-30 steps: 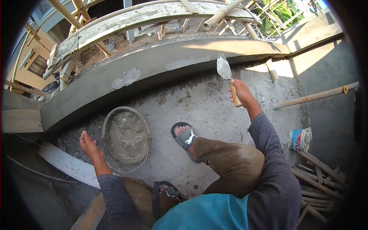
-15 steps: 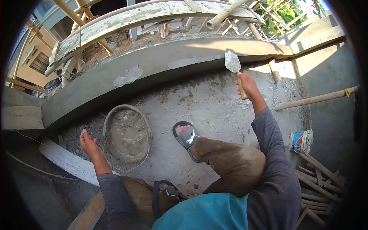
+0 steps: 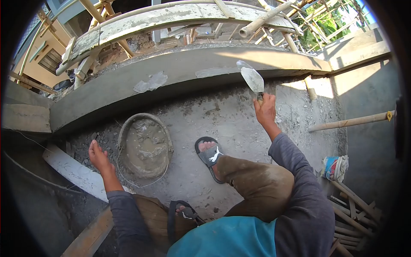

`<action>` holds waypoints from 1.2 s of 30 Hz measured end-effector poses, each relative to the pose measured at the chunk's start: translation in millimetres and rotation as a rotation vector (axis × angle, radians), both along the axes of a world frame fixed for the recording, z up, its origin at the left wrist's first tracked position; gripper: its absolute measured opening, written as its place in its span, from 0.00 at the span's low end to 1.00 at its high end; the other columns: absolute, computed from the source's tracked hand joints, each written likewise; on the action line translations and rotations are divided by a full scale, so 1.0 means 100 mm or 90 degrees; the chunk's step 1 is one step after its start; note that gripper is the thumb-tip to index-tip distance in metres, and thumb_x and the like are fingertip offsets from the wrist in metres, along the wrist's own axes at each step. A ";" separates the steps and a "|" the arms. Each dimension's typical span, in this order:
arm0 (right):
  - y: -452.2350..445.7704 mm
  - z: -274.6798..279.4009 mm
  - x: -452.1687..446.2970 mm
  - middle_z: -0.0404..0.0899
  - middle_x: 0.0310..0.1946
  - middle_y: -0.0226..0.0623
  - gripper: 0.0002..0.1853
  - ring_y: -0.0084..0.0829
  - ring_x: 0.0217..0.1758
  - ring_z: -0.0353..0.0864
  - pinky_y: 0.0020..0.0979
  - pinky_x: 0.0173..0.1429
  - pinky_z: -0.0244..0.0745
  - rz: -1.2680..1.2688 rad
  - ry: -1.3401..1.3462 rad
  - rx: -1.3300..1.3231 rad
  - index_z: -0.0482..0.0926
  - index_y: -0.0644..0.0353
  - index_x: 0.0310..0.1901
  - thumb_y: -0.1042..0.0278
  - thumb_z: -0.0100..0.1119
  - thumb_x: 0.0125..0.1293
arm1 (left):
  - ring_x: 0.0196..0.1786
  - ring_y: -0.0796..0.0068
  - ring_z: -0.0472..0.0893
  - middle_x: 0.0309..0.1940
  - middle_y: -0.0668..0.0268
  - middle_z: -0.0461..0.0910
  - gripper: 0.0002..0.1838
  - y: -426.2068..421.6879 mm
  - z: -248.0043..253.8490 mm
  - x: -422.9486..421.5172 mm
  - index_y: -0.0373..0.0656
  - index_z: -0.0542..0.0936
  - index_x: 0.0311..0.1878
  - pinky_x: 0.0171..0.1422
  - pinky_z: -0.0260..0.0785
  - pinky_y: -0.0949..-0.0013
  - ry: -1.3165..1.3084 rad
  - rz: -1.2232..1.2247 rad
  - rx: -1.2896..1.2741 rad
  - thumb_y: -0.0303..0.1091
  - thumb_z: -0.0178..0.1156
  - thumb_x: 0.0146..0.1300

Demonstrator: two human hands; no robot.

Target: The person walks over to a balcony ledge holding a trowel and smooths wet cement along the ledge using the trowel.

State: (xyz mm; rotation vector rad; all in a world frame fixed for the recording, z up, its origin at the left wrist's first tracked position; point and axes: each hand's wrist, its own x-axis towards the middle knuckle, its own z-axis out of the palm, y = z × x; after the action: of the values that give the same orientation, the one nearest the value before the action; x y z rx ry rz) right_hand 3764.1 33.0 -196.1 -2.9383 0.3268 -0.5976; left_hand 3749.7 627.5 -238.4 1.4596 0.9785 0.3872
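My right hand [image 3: 266, 108] is wrapped round the handle of a pointed trowel [image 3: 252, 79], whose pale blade is raised toward the concrete beam [image 3: 180, 65]. The blade tip overlaps the beam's face in view; whether it touches, I cannot tell. Lighter smooth patches of wet mortar [image 3: 150, 82] show on the beam. My left hand [image 3: 99, 155] holds nothing, its fingers loosely stretched out, just left of a bucket [image 3: 170, 143]. Wet grey mortar [image 3: 143, 143] fills much of that bucket, and its wire handle hangs down at the front.
Bamboo scaffolding [image 3: 261, 21] and a splattered plank [image 3: 150, 19] stand beyond the beam. A bamboo pole [image 3: 351, 121] juts in from the right wall. Below it are a small paint pail [image 3: 335, 168] and piled wooden sticks [image 3: 353, 214]. A white board [image 3: 75, 171] lies at left.
My right hand has moved left and slightly down, and the trowel blade now leans left over the beam. My left hand stays beside the bucket. The view has shifted slightly.
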 end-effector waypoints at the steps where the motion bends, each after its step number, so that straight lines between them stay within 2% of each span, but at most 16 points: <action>1: -0.02 -0.05 -0.02 0.69 0.46 0.47 0.22 0.52 0.48 0.75 0.49 0.49 0.72 -0.038 0.019 -0.001 0.67 0.58 0.51 0.58 0.64 0.62 | 0.52 0.75 0.69 0.51 0.69 0.75 0.26 0.02 -0.02 0.00 0.47 0.75 0.57 0.55 0.62 0.65 -0.002 0.002 0.001 0.55 0.59 0.65; 7: -0.09 -0.19 -0.06 0.74 0.44 0.53 0.20 0.57 0.49 0.76 0.52 0.50 0.71 -0.263 0.184 0.161 0.68 0.57 0.48 0.50 0.57 0.66 | 0.56 0.71 0.69 0.56 0.67 0.74 0.28 0.24 -0.16 -0.07 0.46 0.74 0.59 0.58 0.61 0.63 0.032 0.007 0.004 0.56 0.58 0.65; 14: -0.06 -0.36 -0.09 0.74 0.44 0.52 0.17 0.58 0.48 0.76 0.56 0.46 0.72 -0.181 0.170 0.053 0.68 0.55 0.50 0.53 0.53 0.69 | 0.56 0.71 0.68 0.57 0.66 0.74 0.28 0.26 -0.16 -0.09 0.46 0.73 0.59 0.58 0.61 0.63 0.045 0.009 0.023 0.55 0.58 0.65; 17: -0.05 -0.36 -0.03 0.74 0.46 0.54 0.19 0.58 0.49 0.76 0.55 0.50 0.71 -0.187 0.200 0.059 0.67 0.56 0.50 0.50 0.52 0.69 | 0.56 0.71 0.68 0.57 0.67 0.74 0.28 0.25 -0.13 -0.09 0.46 0.74 0.59 0.58 0.61 0.63 0.049 0.013 0.020 0.55 0.58 0.65; 19: -0.10 -0.40 0.04 0.74 0.46 0.57 0.19 0.59 0.49 0.76 0.54 0.51 0.71 -0.214 0.206 0.088 0.66 0.57 0.51 0.51 0.52 0.69 | 0.67 0.60 0.65 0.67 0.62 0.67 0.34 0.29 -0.13 -0.12 0.46 0.69 0.65 0.65 0.59 0.56 0.053 -0.022 0.003 0.57 0.60 0.63; 20: -0.15 -0.42 0.11 0.74 0.46 0.57 0.19 0.59 0.49 0.76 0.54 0.51 0.71 -0.214 0.207 0.088 0.66 0.57 0.51 0.51 0.52 0.69 | 0.67 0.60 0.65 0.67 0.62 0.67 0.34 0.30 -0.14 -0.12 0.46 0.69 0.65 0.65 0.59 0.56 0.054 -0.022 0.002 0.57 0.60 0.63; 22: -0.30 -0.45 0.25 0.73 0.46 0.56 0.19 0.59 0.49 0.76 0.55 0.49 0.72 -0.300 0.139 0.109 0.66 0.57 0.51 0.53 0.55 0.68 | 0.67 0.60 0.65 0.66 0.62 0.67 0.34 0.31 -0.15 -0.13 0.45 0.69 0.65 0.65 0.59 0.57 0.050 -0.024 0.004 0.57 0.59 0.63; 25: -0.43 -0.33 0.25 0.73 0.47 0.59 0.23 0.59 0.49 0.76 0.52 0.49 0.72 -0.282 0.055 0.121 0.65 0.58 0.51 0.50 0.59 0.65 | 0.67 0.60 0.64 0.66 0.62 0.67 0.34 0.36 -0.16 -0.15 0.44 0.68 0.66 0.65 0.60 0.58 0.053 -0.014 0.006 0.57 0.59 0.63; 26: -0.50 -0.34 0.19 0.76 0.43 0.58 0.23 0.58 0.47 0.77 0.48 0.50 0.71 -0.221 0.001 0.136 0.67 0.59 0.49 0.50 0.60 0.63 | 0.67 0.60 0.64 0.66 0.62 0.67 0.34 0.37 -0.15 -0.15 0.44 0.68 0.66 0.65 0.60 0.58 0.054 -0.011 0.007 0.57 0.59 0.63; 27: -0.54 -0.33 0.14 0.76 0.43 0.58 0.23 0.58 0.47 0.77 0.48 0.50 0.71 -0.217 0.002 0.137 0.67 0.59 0.49 0.50 0.60 0.63 | 0.62 0.65 0.66 0.61 0.63 0.71 0.31 0.36 -0.14 -0.14 0.45 0.71 0.63 0.62 0.61 0.60 0.048 0.006 0.017 0.56 0.59 0.64; 29: -0.59 -0.30 0.02 0.77 0.34 0.43 0.17 0.36 0.32 0.80 0.40 0.32 0.77 -0.166 0.060 0.328 0.72 0.63 0.47 0.59 0.57 0.63 | 0.57 0.71 0.69 0.57 0.65 0.74 0.28 0.31 -0.11 -0.15 0.45 0.74 0.60 0.58 0.62 0.63 0.048 0.025 0.025 0.55 0.58 0.65; 30: -0.53 -0.21 -0.03 0.74 0.29 0.33 0.15 0.26 0.24 0.74 0.32 0.24 0.73 -0.132 0.050 0.399 0.75 0.63 0.44 0.59 0.51 0.64 | 0.57 0.70 0.69 0.57 0.65 0.74 0.28 0.29 -0.08 -0.13 0.45 0.74 0.60 0.58 0.62 0.63 0.046 0.022 0.027 0.55 0.58 0.65; 31: -0.49 -0.09 -0.06 0.74 0.29 0.33 0.15 0.26 0.24 0.74 0.32 0.24 0.73 -0.135 0.052 0.398 0.75 0.63 0.44 0.59 0.51 0.64 | 0.58 0.70 0.69 0.56 0.65 0.74 0.28 0.27 -0.07 -0.13 0.45 0.74 0.60 0.58 0.62 0.63 0.044 0.017 0.030 0.55 0.58 0.65; 33: -0.30 0.27 -0.09 0.75 0.29 0.37 0.16 0.33 0.23 0.75 0.36 0.28 0.73 -0.264 0.190 0.772 0.75 0.59 0.45 0.56 0.51 0.64 | 0.57 0.70 0.69 0.56 0.65 0.74 0.28 0.25 -0.10 -0.12 0.45 0.74 0.60 0.57 0.63 0.63 0.050 0.004 0.030 0.55 0.58 0.65; 34: -0.25 0.37 -0.08 0.75 0.29 0.37 0.16 0.33 0.23 0.75 0.36 0.28 0.73 -0.266 0.186 0.773 0.75 0.59 0.45 0.56 0.51 0.64 | 0.57 0.70 0.69 0.56 0.65 0.74 0.28 0.25 -0.11 -0.09 0.44 0.74 0.60 0.57 0.63 0.64 0.053 -0.004 0.029 0.55 0.58 0.65; 36: -0.19 0.52 -0.01 0.72 0.28 0.31 0.15 0.24 0.20 0.70 0.31 0.23 0.71 -0.238 0.263 0.786 0.75 0.59 0.45 0.58 0.49 0.63 | 0.57 0.70 0.69 0.56 0.65 0.74 0.28 0.20 -0.09 -0.08 0.44 0.74 0.60 0.57 0.63 0.64 0.055 -0.009 0.034 0.55 0.58 0.65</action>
State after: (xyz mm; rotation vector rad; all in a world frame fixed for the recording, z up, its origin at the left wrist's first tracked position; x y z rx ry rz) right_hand 3762.7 14.3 -144.5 -1.7536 0.8937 0.1966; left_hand 3741.4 647.9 -247.8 1.5407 1.0327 0.3440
